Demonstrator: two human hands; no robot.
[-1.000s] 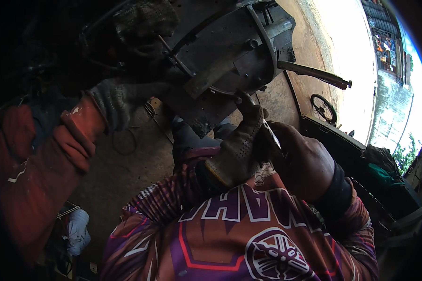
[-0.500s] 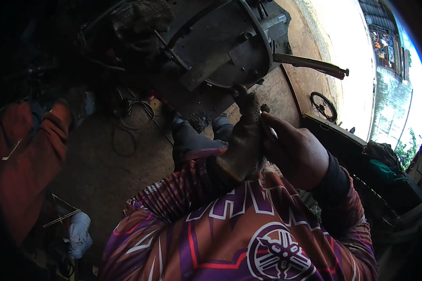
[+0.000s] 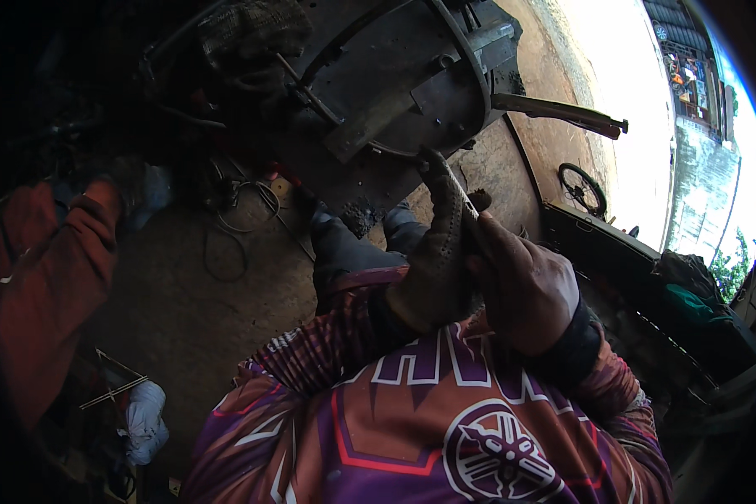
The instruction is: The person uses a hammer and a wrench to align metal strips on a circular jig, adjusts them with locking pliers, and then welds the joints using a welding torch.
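Observation:
My left hand (image 3: 435, 244) wears a worn brown work glove and is raised in front of my chest. One gloved finger stretches toward the metal table; the others are mostly hidden. Bare and close against the glove's right side, my right hand (image 3: 529, 281) is closed with its fingers pinched around a thin pale strip (image 3: 464, 191). That strip runs along the edge of the glove toward its fingertips; its exact kind is not clear. Beyond both hands, a curved metal frame (image 3: 484, 84) lies on the dark metal table (image 3: 344, 181).
A flat bar (image 3: 563, 113) juts from the table's right side. Cables (image 3: 260, 202) loop on the floor at left. Another person's orange sleeve (image 3: 67, 277) is at far left, near a white bundle (image 3: 145, 420). A dark low box (image 3: 596, 239) and a wheel (image 3: 581, 189) stand at right.
My right hand has shifted slightly down and turned, and more of the pale strip shows along the glove. The gloved left hand has turned a little. The other person's sleeve has moved slightly.

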